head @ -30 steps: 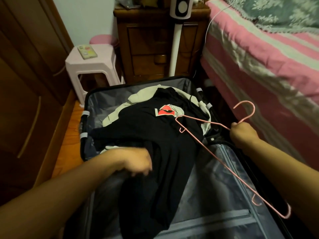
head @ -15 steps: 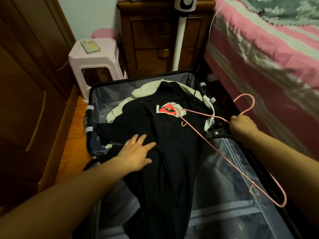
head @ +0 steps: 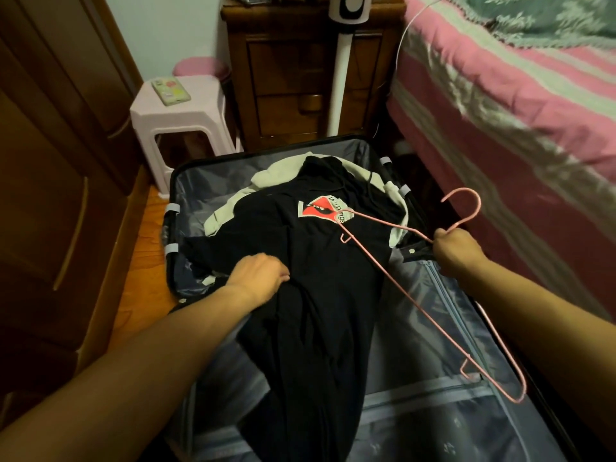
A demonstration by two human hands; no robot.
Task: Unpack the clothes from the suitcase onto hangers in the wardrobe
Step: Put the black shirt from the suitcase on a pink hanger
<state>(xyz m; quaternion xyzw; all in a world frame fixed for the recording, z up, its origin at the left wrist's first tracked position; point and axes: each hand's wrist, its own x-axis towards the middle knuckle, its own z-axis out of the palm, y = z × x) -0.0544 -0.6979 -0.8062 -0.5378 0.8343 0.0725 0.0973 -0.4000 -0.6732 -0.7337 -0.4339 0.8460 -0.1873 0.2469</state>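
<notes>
Open suitcase (head: 186, 181) on the floor, grey lining; its near end is cut off by the bottom of the frame. Black T-shirt (head: 310, 295), soft and creased, lies draped over the hinge from the far half into the near half; its red-and-white print is partly folded, lettering unreadable. A pale garment (head: 233, 211) shows only as a rim beneath it; what else lies under is hidden.

Left hand (head: 258, 273): fingers curled into the shirt's left edge, gripping a fold; fingertips buried in cloth. Right hand (head: 455, 250): fist closed round the neck of a thin pink wire hanger (head: 393, 288), hook up, one shoulder tip touching the print, the other hanging over the near half.

Tight quarters: dark wooden wardrobe (head: 50, 195) close on the left, pink-striped bed (head: 516, 111) against the suitcase's right edge, plastic stool (head: 180, 118) and wooden nightstand (head: 293, 78) beyond. Narrow strip of bare floor on the left.
</notes>
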